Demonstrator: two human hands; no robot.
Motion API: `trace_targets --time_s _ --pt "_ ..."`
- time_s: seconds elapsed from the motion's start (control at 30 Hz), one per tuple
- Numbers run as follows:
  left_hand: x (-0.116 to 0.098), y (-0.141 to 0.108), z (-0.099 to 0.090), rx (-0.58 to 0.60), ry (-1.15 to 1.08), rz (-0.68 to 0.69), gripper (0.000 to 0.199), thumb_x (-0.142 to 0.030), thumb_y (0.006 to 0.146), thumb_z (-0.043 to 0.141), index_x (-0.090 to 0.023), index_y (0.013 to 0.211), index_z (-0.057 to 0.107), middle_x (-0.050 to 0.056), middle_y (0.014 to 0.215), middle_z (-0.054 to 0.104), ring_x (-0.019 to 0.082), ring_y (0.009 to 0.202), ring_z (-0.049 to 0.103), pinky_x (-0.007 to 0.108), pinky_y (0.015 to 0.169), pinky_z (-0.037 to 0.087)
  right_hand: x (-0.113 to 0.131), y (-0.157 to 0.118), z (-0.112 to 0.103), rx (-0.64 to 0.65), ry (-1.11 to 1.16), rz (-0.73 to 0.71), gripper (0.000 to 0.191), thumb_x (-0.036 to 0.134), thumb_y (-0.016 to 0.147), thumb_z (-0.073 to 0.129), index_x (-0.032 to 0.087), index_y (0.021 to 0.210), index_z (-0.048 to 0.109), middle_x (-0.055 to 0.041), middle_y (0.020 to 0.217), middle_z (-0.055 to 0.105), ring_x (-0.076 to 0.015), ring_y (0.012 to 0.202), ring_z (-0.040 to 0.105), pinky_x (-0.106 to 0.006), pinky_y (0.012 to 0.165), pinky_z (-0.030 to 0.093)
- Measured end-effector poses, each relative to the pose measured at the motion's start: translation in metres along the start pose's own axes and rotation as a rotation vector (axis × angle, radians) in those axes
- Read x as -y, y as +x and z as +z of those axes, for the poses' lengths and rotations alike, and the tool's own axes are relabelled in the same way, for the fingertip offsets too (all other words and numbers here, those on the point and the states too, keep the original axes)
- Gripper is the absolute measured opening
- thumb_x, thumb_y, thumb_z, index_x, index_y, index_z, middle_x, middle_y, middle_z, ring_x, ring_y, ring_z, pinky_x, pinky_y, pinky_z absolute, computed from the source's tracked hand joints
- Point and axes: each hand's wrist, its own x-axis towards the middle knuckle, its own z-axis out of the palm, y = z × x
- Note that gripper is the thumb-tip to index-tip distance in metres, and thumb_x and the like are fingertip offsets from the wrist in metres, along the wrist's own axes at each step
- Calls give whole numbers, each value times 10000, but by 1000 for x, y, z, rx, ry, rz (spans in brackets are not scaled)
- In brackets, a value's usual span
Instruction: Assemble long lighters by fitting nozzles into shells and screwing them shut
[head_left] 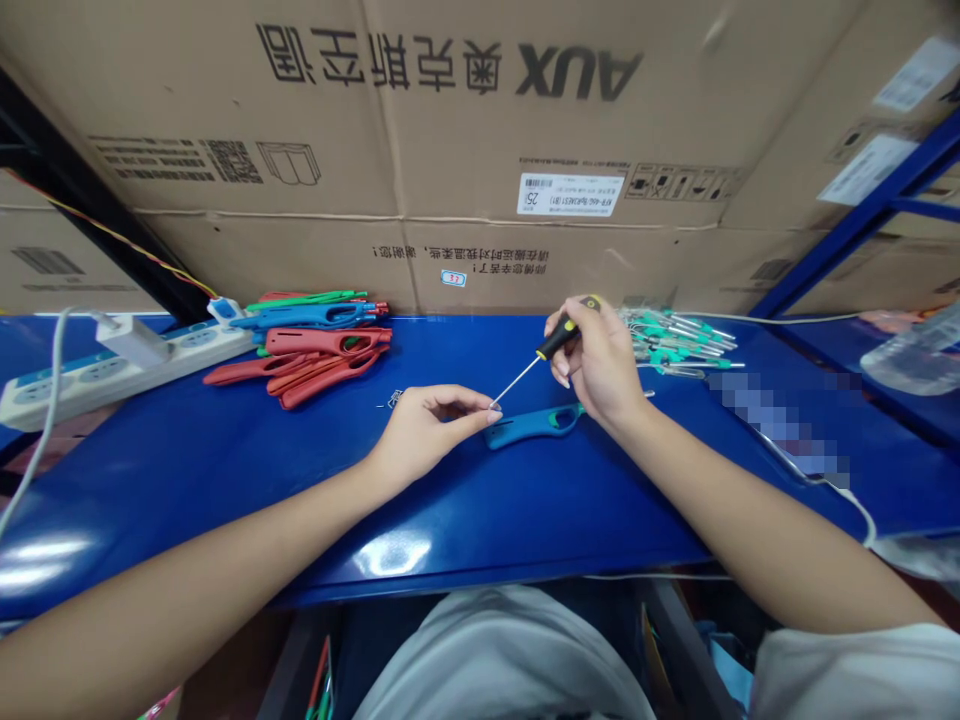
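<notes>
In the head view, the right hand [604, 360] curls its fingers round the handle of a screwdriver [556, 340], a hold that seems meant for control while turning. The left hand [416, 435] has its thumb and forefinger drawn narrow, pinching at the driver's tip, probably to steady it; whether a small part sits there too, I cannot tell. The screwdriver is above the blue table [480, 520], its long axis slanting from the handle, at upper right, down to the tip at lower left. Below the shaft, a blue lighter [517, 430] lies near the left fingertips, perhaps kept there for easy reach. Its long axis runs roughly left to right, broad end to the left, metal nozzle pointing right, towards the right wrist. Coloured lighters [330, 385] are heaped on the left, green-and-metal pieces [675, 345] on the right, likely sorted by kind.
</notes>
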Motion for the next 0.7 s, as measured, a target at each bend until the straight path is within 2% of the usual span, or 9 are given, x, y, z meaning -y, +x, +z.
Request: trace_targets --time_s 0.2,0.33,0.43,0.5,0.6,0.7 --pt "2 0 -1 50 19 -36 164 -344 762 798 -191 820 788 25 810 782 167 729 703 276 716 546 5 0 -2 97 -119 -63 316 478 857 686 246 875 471 72 717 605 -52 362 469 -190 299 374" --pt "8 2 -2 107 116 -21 180 -373 801 767 -195 824 778 21 801 771 160 704 674 274 674 508 17 -2 -4 329 -249 -65 333 518 875 679 244 952 506 29 816 628 -74 467 548 -200 353 456" --pt "12 2 -1 126 178 -3 172 -369 801 763 -198 821 773 24 828 764 163 721 655 287 687 493 25 -5 -5 511 -310 -25 328 495 903 660 252 1077 527 0 890 640 -86 550 566 -216 420 526" --pt "12 1 1 132 207 3 163 -359 790 772 -199 821 772 23 825 751 158 711 633 289 680 481 29 -8 -5 582 -336 -12 355 465 919 652 262 1176 515 -12 927 641 -91 585 568 -227 456 554" --pt "10 -1 3 152 226 28 157 -354 789 776 -201 823 767 14 806 728 145 682 603 286 665 469 29 -13 -4 560 -385 -88 457 423 934 642 308 1328 441 -20 966 638 -112 634 598 -224 460 544" --pt "7 -3 4 190 222 84 134 -335 812 766 -202 827 762 17 835 731 156 741 628 296 715 487 25 -19 -2 497 -476 -202 546 397 931 650 353 1405 382 -22 961 642 -152 719 648 -251 518 562"
